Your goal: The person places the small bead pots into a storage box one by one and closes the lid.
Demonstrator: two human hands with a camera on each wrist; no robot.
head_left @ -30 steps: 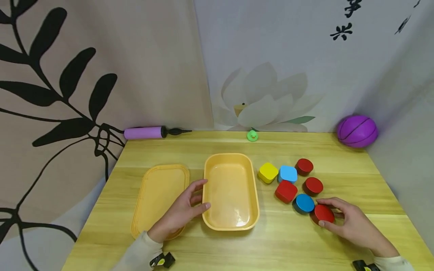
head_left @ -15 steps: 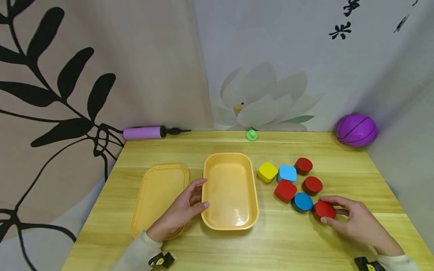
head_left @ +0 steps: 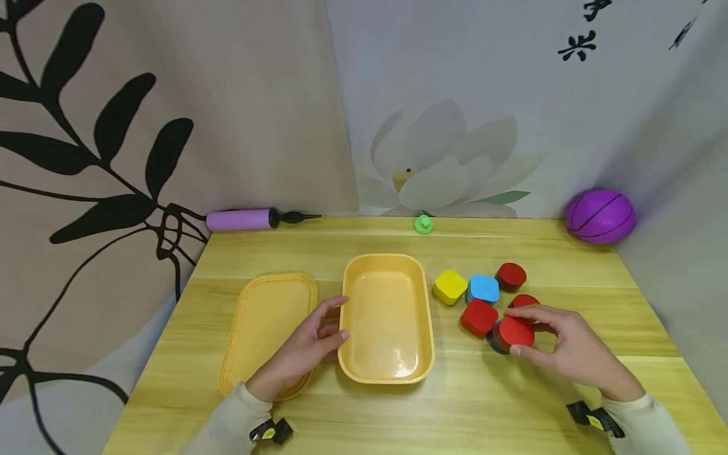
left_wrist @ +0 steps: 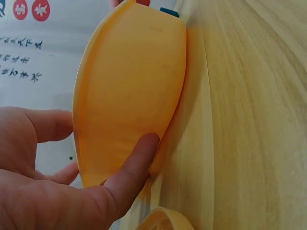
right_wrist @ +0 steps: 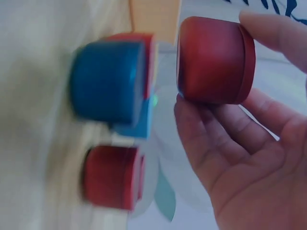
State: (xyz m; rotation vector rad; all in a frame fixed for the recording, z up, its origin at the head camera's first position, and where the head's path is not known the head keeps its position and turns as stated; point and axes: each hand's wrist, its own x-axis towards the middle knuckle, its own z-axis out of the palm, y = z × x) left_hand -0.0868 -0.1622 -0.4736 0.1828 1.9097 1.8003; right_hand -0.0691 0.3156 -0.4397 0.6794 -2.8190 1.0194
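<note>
A deep yellow plastic box [head_left: 389,328] stands on the table, its inside bare. My left hand [head_left: 304,347] is at its left side; in the left wrist view the fingertips touch the outer wall [left_wrist: 129,81] and rim. My right hand [head_left: 569,344] pinches a red round tin [head_left: 514,332] between thumb and fingers. That tin is held off the table, above a blue round tin [right_wrist: 108,81] that it mostly hides in the head view. Close by are a red square tin [head_left: 479,317], a light blue square tin [head_left: 483,289] and a yellow square tin [head_left: 450,287].
Another red round tin [head_left: 510,276] stands behind, and one more red tin [head_left: 524,301] is partly covered by my right hand. A yellow lid [head_left: 273,322] lies left of the box. Along the back are a purple pump [head_left: 241,220], a green duck [head_left: 423,224] and a purple ball [head_left: 601,217].
My right hand has lifted the red round tin and carried it left and back, over the blue round tin. My left hand stays at the box, its thumb slightly shifted.
</note>
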